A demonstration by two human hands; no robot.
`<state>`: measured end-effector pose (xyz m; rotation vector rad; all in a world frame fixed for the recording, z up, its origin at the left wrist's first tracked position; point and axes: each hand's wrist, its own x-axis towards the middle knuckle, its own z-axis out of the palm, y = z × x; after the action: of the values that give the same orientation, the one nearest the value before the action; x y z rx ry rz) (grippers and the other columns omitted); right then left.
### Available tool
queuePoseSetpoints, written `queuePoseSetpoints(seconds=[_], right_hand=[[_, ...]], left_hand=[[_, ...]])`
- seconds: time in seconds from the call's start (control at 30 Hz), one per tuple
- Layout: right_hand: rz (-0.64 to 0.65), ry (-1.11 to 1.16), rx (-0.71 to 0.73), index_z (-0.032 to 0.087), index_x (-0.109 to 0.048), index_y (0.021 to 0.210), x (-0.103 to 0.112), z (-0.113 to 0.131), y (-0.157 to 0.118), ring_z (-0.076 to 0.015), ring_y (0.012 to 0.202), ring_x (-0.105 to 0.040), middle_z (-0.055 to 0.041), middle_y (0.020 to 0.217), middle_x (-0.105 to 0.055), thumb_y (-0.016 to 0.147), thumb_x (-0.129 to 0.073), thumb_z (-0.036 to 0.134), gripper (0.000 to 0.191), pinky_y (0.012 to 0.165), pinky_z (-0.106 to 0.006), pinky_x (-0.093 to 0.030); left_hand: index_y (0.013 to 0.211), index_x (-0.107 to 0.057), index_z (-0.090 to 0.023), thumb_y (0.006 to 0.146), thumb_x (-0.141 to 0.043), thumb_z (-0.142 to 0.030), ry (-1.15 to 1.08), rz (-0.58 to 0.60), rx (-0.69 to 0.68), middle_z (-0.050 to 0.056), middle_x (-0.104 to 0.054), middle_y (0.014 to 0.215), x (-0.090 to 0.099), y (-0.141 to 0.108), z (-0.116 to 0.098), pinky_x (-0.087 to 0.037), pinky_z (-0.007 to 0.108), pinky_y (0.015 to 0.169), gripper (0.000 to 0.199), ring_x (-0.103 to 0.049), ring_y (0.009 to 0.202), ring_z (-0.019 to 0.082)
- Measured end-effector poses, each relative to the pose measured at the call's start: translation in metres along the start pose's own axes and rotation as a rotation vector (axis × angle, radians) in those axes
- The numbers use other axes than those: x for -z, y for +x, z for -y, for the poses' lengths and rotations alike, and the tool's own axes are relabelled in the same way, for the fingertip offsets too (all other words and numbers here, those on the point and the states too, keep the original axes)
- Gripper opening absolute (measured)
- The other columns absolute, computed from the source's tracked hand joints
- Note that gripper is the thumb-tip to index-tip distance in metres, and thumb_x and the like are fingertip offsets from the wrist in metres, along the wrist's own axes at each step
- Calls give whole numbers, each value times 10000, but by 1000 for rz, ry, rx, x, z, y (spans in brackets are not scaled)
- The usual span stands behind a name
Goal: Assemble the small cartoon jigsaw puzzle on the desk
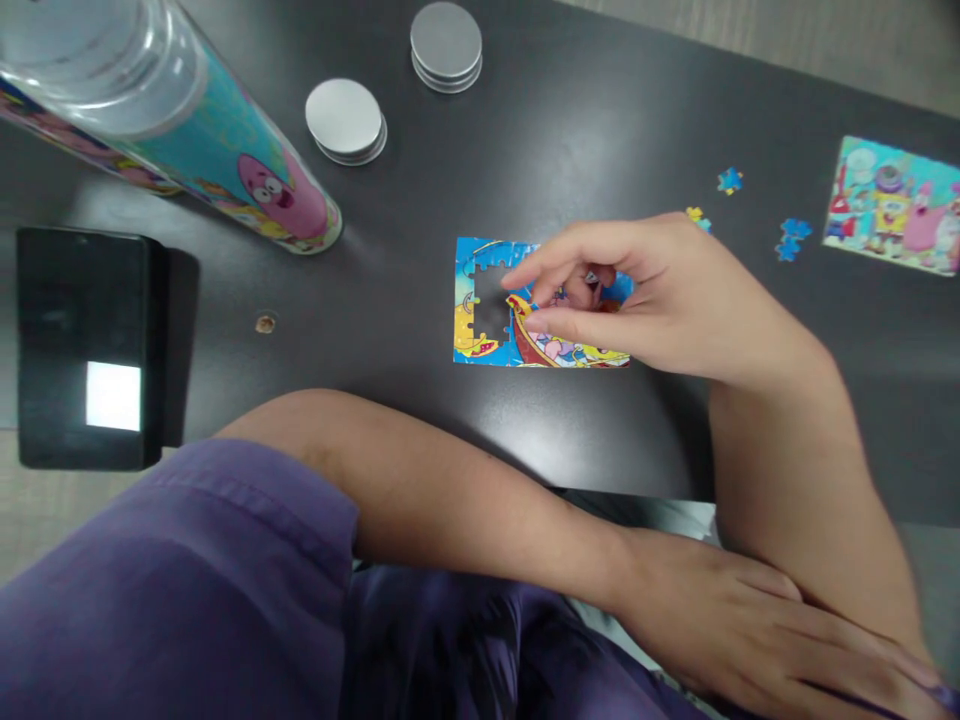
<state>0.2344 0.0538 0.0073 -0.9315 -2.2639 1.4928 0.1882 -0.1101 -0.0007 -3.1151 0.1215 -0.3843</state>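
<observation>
A mostly assembled cartoon jigsaw puzzle (463, 290) lies on the dark table, with an open gap near its left side. My right hand (622, 290) hovers over the puzzle, its thumb and index fingertip apart beside the gap's right edge. No loose piece shows clearly between those fingers, and the hand covers much of the puzzle's right part. Below, my left hand (780, 620) lies flat with fingers stretched out, crossing against my right forearm. Loose puzzle pieces, a blue one (730, 180), a yellow one (697, 217) and a blue cluster (793, 240), lie beyond my right hand.
A cartoon picture card (892, 205) lies at the far right. Two round silver tins (345, 120) (446, 45) stand at the back. A tall clear-topped cartoon cylinder (255, 170) and a black box-shaped device (82, 340) are on the left. The table (360, 330) has a small chipped spot.
</observation>
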Motion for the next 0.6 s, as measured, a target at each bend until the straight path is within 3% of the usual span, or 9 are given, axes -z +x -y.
queuePoseSetpoints(seconds=[0.1,0.23,0.33,0.4,0.47,0.5,0.53,0.57,0.6], right_hand=[[21,-8,-66,351,-982,1286,-3,1,1,-294,853,-797,-40,1082,-970,1086,-1006,434,218,826,-503,-674],[62,-30,-112,407,-982,1276,-8,2,3,-308,827,-806,-12,968,-934,1106,-1006,520,206,816,-504,-675],[61,-11,-119,384,-960,1256,-12,1,4,-298,804,-806,-11,942,-915,1109,-1014,518,206,826,-494,-668],[56,5,-98,358,-936,1239,-16,-1,4,-281,782,-794,-20,946,-907,1131,-999,498,189,826,-484,-674],[37,23,-50,335,-907,1237,-20,-4,4,-268,761,-777,-27,936,-894,1160,-968,491,184,806,-469,-690],[23,32,-19,327,-892,1242,-22,-6,3,-263,753,-771,-26,929,-887,1171,-955,486,185,792,-459,-698],[9,39,12,320,-877,1249,-24,-8,3,-257,747,-767,-23,928,-882,1177,-948,471,181,777,-447,-704],[-1,43,41,314,-864,1260,-25,-10,3,-248,742,-765,-18,939,-885,1180,-945,441,170,765,-431,-706],[-8,45,67,306,-854,1271,-27,-11,3,-235,735,-764,-12,959,-892,1179,-942,393,154,756,-413,-702]], left_hand=[[2037,-387,-582,1167,-215,-280,-14,-50,-20,-295,-378,2069,-3,1,-1,-679,173,800,937,-317,1898,-52],[2077,-142,-604,1184,-129,-360,60,104,-6,-364,-154,2113,1,6,-6,-670,229,826,925,-106,1906,-78],[2088,-89,-569,1167,-111,-406,96,117,-31,-321,-107,2140,6,6,-5,-685,301,810,935,-97,1909,-48],[2106,-42,-483,1101,-319,-490,311,72,-81,-225,-215,2149,4,7,-5,-691,308,774,1043,-196,1908,-1],[2114,-33,-404,952,-532,-535,732,4,-147,-104,-358,2114,-5,10,-10,-681,287,760,1272,-314,1887,43],[2111,-37,-389,907,-573,-535,941,-16,-153,-71,-376,2100,-11,13,-14,-676,279,799,1326,-351,1874,54],[2109,-149,-426,907,-564,-549,1070,-49,-157,-70,-360,2105,-19,18,-20,-653,278,865,1278,-369,1865,67],[2112,-153,-410,929,-534,-561,1033,-28,-94,-109,-245,2145,-28,23,-26,-632,288,977,1252,-338,1881,92],[2113,-45,-364,944,-478,-571,900,-47,-36,-151,-158,2166,-37,28,-33,-614,305,1052,1264,-309,1887,88]])
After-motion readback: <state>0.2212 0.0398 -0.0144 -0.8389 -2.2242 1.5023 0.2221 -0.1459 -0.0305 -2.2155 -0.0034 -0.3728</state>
